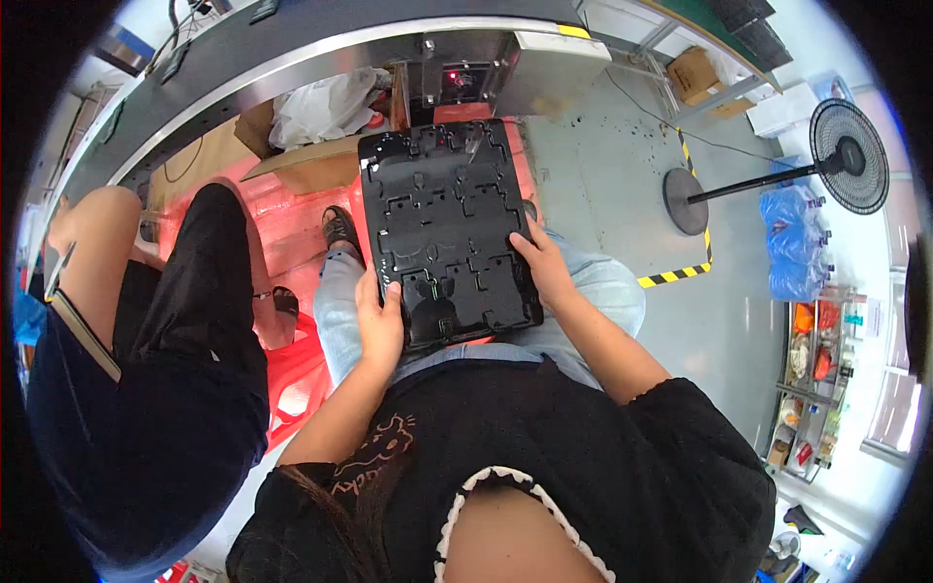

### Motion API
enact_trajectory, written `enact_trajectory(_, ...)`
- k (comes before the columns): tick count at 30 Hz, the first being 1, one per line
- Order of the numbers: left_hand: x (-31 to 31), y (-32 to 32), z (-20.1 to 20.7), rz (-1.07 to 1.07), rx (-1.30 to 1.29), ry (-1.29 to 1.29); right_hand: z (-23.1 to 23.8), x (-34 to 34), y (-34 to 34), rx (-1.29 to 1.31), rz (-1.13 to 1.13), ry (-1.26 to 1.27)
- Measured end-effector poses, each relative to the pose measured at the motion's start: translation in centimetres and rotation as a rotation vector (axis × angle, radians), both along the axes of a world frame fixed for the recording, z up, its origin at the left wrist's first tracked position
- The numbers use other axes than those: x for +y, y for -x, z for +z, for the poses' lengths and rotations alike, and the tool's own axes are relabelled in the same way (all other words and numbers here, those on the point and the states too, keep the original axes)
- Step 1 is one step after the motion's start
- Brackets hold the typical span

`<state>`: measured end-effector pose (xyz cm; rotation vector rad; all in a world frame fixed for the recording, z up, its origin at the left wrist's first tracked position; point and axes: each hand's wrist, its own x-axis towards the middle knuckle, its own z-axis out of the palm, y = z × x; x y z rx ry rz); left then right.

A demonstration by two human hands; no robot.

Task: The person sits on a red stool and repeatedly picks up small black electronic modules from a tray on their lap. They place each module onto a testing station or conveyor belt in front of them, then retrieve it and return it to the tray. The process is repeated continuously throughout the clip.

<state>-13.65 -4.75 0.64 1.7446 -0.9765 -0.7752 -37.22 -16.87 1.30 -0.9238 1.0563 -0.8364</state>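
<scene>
A black moulded plastic tray [452, 238] with shaped recesses lies over my lap, its far end reaching toward the bench. My left hand [379, 316] grips the tray's near left edge, thumb on top and fingers mostly hidden at the side. On the opposite long edge, my right hand [542, 260] holds the tray with its thumb resting on the upper face. Small glossy highlights show across the recesses; whether any parts sit in them I cannot tell.
Ahead runs a dark conveyor bench [321, 39], with an open cardboard box [306, 165] holding clear plastic beneath it. A co-worker [146, 408] sits close at my left. To the right stand a black floor fan [847, 155] and a loaded shelf rack [812, 389].
</scene>
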Motion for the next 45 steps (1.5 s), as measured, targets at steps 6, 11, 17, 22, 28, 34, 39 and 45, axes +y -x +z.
enact_trajectory(6, 1.1, 0.1, -0.4, -0.082, -0.13, -0.018, 1.5, -0.9, 2.8, 0.603, 0.296, 0.319)
enact_trajectory(11, -1.7, -4.1, 4.0, -0.178, -0.193, -0.018, 18.0, -11.7, -1.9, 1.298, 1.394, 0.429)
enact_trajectory(17, -14.4, -15.8, 15.0, -0.066, -0.641, 0.527, 26.1, -24.3, -16.2, 0.698, 0.687, 1.267)
enact_trajectory(22, -28.3, -25.6, 20.3, -0.047, -0.994, 0.586, 23.3, -35.5, -24.3, 1.052, 0.514, 1.451)
enact_trajectory(28, -37.5, -31.5, 19.4, -0.293, -1.034, 0.023, 24.6, -32.6, -24.3, 1.468, 0.635, 1.349)
enact_trajectory(34, -35.8, -25.0, 25.3, -0.516, -0.76, -0.197, 22.3, -21.3, -16.9, 0.658, 0.436, 1.843)
enact_trajectory(39, -35.8, -22.1, 23.5, -0.381, -0.807, -0.049, 14.2, -12.6, -11.5, 0.707, 0.673, 1.317)
enact_trajectory(45, -27.1, -16.7, 22.5, -0.467, -1.064, 0.494, 4.1, -12.2, -8.8, 0.932, 0.724, 1.164)
